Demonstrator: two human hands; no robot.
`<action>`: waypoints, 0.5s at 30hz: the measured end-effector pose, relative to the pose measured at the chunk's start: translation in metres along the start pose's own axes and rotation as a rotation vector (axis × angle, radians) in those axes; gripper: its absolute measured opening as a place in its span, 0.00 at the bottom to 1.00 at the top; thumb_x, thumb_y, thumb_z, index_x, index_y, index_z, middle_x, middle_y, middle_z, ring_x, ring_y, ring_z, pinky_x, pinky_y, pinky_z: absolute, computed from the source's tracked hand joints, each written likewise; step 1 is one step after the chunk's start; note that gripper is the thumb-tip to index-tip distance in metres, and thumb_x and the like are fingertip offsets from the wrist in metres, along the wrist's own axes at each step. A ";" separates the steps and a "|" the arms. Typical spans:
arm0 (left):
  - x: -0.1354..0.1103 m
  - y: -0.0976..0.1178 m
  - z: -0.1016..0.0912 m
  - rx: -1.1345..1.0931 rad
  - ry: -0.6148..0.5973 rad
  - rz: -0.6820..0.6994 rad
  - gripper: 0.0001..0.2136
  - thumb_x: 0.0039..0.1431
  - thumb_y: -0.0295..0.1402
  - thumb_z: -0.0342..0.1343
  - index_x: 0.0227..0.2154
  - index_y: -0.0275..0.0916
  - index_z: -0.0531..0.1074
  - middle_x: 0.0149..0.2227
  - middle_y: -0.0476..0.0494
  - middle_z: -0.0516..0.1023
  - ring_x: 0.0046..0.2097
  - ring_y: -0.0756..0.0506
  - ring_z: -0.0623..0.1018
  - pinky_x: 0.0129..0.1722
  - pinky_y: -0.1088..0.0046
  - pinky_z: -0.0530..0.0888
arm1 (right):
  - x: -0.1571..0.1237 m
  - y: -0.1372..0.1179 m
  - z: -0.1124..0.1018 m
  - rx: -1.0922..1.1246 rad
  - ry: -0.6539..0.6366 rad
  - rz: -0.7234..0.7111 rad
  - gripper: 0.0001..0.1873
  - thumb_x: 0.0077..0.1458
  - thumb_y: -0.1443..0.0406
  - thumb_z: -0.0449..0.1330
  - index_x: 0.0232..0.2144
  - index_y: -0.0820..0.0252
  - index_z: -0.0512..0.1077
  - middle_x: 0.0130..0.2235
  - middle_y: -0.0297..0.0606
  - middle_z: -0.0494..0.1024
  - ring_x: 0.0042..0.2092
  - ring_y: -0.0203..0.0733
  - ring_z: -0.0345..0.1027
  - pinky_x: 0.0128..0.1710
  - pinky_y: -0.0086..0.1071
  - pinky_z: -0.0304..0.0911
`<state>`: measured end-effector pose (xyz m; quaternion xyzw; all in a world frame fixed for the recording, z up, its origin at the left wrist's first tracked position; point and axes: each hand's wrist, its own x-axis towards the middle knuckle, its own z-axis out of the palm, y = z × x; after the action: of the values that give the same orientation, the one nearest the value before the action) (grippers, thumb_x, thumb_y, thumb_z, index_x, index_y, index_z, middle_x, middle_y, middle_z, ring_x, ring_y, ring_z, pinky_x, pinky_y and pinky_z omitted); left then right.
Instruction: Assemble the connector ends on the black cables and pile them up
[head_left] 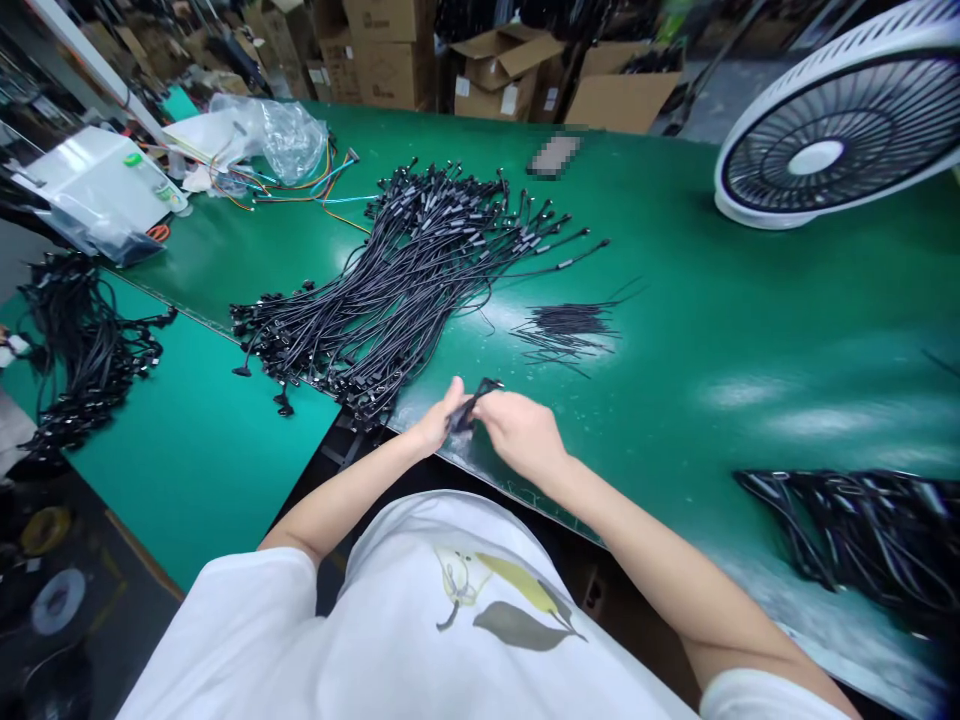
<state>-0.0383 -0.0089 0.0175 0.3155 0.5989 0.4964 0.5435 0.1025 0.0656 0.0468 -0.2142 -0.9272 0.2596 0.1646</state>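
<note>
Left hand: the left hand [435, 428], thumb raised, has its grip closed on one side of a folded black cable [463, 414], though its fingertips are hidden
Right hand: the right hand [521, 428] is curled with its grip pinching the same cable from the other side
Held cable: between the two hands, just above the near edge of the green counter [675, 350]; blur hides its exact folds
Cable heap: a large spread of black cables with connectors [420, 260] lies just beyond the left hand, some ends reaching the counter edge
Thin black ties: a loose patch of them [574, 320] lies beyond the right hand, well within reach
Bundled cables: dark looped bundles [862, 530] lie at the far right
Slip risk: the folds could spring open if either grip slackens, since such cable is probably springy
Snag risk: a sleeve or forearm could drag heap ends over the edge, because they lie so close to it
Draught risk: the white fan [817, 155] might shift the light ties if running; whether it turns, I cannot tell
Carton print: cardboard boxes [386, 65] carry marks and white labels, too small to read
Shirt print: leaf-like shapes [521, 625], no legible lettering
</note>
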 end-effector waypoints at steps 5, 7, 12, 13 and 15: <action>-0.006 0.014 -0.007 -0.003 -0.011 0.209 0.36 0.57 0.63 0.35 0.29 0.37 0.79 0.36 0.41 0.75 0.43 0.44 0.72 0.49 0.67 0.68 | -0.003 0.006 0.008 0.107 -0.097 0.072 0.16 0.61 0.63 0.47 0.25 0.59 0.69 0.28 0.37 0.74 0.31 0.38 0.65 0.32 0.29 0.53; -0.015 0.019 -0.008 0.124 -0.088 0.286 0.35 0.60 0.60 0.36 0.25 0.37 0.79 0.36 0.40 0.73 0.42 0.45 0.71 0.51 0.67 0.66 | 0.001 0.016 0.003 0.224 -0.032 0.208 0.16 0.61 0.62 0.47 0.23 0.59 0.67 0.26 0.35 0.73 0.30 0.37 0.64 0.32 0.28 0.52; -0.022 0.013 0.001 0.194 -0.042 0.241 0.24 0.60 0.51 0.51 0.19 0.36 0.74 0.32 0.43 0.71 0.40 0.47 0.71 0.49 0.68 0.67 | 0.002 0.021 -0.012 0.426 0.064 0.294 0.17 0.59 0.58 0.49 0.23 0.59 0.67 0.26 0.33 0.71 0.30 0.37 0.62 0.33 0.29 0.52; -0.020 0.010 0.003 0.156 -0.028 0.214 0.21 0.57 0.50 0.54 0.22 0.36 0.74 0.33 0.44 0.71 0.39 0.48 0.72 0.47 0.68 0.68 | 0.001 0.019 -0.014 0.459 0.064 0.287 0.17 0.59 0.58 0.49 0.23 0.59 0.67 0.26 0.33 0.70 0.31 0.37 0.62 0.34 0.30 0.52; -0.017 0.008 0.007 0.042 -0.041 0.152 0.17 0.52 0.48 0.61 0.34 0.36 0.75 0.35 0.46 0.72 0.35 0.50 0.72 0.42 0.70 0.71 | -0.002 0.015 -0.015 0.556 0.033 0.278 0.18 0.58 0.56 0.50 0.23 0.60 0.67 0.26 0.33 0.70 0.31 0.36 0.61 0.34 0.30 0.52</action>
<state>-0.0288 -0.0200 0.0309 0.3814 0.5721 0.5170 0.5099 0.1145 0.0822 0.0503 -0.2899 -0.7797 0.5198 0.1947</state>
